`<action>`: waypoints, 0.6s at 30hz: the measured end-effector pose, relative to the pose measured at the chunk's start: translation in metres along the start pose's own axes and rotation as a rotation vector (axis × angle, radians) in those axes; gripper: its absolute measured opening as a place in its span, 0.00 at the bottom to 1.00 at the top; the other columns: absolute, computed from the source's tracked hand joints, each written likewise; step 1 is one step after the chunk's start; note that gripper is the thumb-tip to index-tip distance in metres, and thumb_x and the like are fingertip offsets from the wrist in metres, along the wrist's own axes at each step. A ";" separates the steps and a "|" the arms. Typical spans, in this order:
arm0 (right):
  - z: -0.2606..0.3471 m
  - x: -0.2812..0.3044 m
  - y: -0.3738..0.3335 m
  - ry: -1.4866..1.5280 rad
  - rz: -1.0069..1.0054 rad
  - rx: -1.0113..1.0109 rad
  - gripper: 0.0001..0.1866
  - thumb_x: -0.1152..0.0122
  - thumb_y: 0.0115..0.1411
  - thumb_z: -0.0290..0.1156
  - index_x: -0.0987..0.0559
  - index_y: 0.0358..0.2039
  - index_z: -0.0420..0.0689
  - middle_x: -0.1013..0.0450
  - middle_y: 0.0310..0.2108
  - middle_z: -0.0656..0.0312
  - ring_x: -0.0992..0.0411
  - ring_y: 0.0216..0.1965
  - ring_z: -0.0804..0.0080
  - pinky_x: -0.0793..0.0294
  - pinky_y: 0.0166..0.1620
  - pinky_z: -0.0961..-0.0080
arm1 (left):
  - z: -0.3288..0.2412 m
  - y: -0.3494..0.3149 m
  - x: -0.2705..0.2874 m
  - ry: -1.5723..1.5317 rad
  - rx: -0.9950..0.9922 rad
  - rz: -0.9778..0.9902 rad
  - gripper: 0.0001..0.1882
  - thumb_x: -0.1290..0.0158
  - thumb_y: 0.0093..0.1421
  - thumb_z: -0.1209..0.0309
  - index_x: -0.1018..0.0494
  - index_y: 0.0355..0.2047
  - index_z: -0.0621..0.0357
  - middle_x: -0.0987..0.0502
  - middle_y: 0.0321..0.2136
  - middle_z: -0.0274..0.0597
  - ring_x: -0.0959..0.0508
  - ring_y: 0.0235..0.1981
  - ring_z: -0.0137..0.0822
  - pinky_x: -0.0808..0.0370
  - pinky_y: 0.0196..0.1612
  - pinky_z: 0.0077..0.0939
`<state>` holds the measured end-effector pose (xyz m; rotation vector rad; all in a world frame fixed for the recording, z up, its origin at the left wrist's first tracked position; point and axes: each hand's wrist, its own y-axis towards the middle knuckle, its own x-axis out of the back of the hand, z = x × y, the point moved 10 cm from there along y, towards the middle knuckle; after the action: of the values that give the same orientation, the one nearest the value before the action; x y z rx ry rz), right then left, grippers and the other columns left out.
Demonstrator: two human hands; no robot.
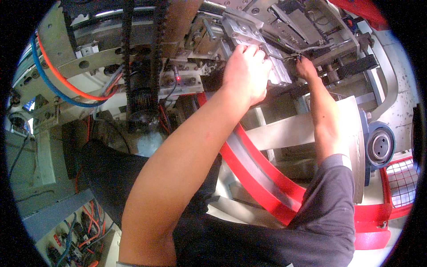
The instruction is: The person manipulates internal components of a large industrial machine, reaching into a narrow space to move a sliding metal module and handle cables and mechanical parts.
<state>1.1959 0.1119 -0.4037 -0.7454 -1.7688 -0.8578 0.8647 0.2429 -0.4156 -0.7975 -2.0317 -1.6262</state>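
Note:
My left hand [249, 73] is closed, its fingers curled down against a silver slotted metal block [279, 71] in the machine. What lies inside that grip is hidden. Farther right, my right hand [306, 68] is closed too, its fingertips pinched at the end of a thin metal rod-like tool [290, 57]. The tool spans the gap between the two hands, above the block; its exact kind is too small to tell. Behind the hands rises an upright silver bracket [238, 29] with bolts.
A curved red guard [262, 178] passes beneath my forearms. Black chains [126, 49] hang at left, near orange and blue hoses [66, 91]. At right are a toothed black belt [358, 66], a pale roller [307, 129] and a blue bearing housing [380, 144].

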 end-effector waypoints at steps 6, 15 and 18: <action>-0.017 0.012 0.013 -0.114 0.046 0.006 0.25 0.63 0.65 0.45 0.28 0.42 0.33 0.30 0.42 0.36 0.33 0.48 0.40 0.34 0.50 0.54 | -0.002 0.001 0.000 -0.002 -0.004 -0.010 0.13 0.47 0.48 0.62 0.23 0.34 0.50 0.25 0.38 0.37 0.30 0.47 0.34 0.39 0.51 0.30; 0.009 0.055 -0.007 -0.050 -0.197 0.011 0.17 0.46 0.56 0.41 0.23 0.38 0.41 0.26 0.37 0.43 0.29 0.42 0.44 0.30 0.44 0.54 | 0.000 0.001 -0.003 -0.006 0.026 0.030 0.16 0.46 0.46 0.62 0.24 0.36 0.51 0.25 0.40 0.39 0.31 0.49 0.36 0.39 0.53 0.33; 0.011 0.053 -0.008 -0.020 -0.219 -0.003 0.18 0.43 0.55 0.42 0.22 0.37 0.41 0.26 0.36 0.43 0.28 0.41 0.44 0.29 0.43 0.55 | 0.000 0.001 -0.002 -0.027 0.029 0.024 0.20 0.42 0.40 0.60 0.24 0.35 0.52 0.26 0.41 0.41 0.30 0.50 0.39 0.37 0.54 0.35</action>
<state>1.1668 0.1212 -0.3580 -0.5706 -1.8914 -1.0002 0.8669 0.2421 -0.4166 -0.8339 -2.0515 -1.5776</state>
